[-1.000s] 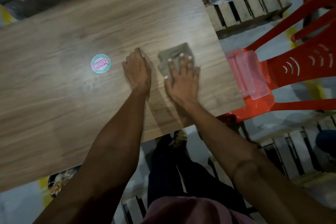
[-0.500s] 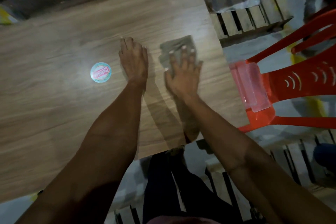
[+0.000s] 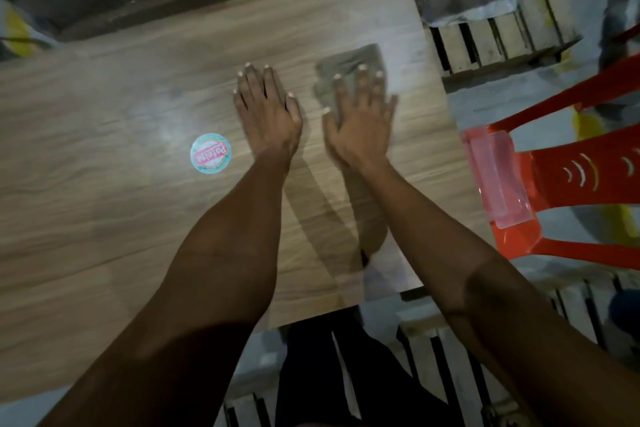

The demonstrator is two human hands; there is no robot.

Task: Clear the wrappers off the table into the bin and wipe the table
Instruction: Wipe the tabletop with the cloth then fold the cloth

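Observation:
A grey-green cloth lies flat on the wooden table, near its right edge. My right hand presses on the cloth with straight, spread fingers. Just to its left, my left hand rests flat on the bare wood with its fingers straight and together. A round teal and pink sticker sits on the tabletop to the left of my left hand. No wrappers show on the table, and no bin is in view.
A red plastic chair stands close to the table's right edge with a clear plastic container on its seat. Wooden pallets lie on the floor behind and below. My legs stand at the near edge.
Both hands have slid away from me across the table, the right one pushing the cloth farther along the wood. The left hand moved forward alongside it.

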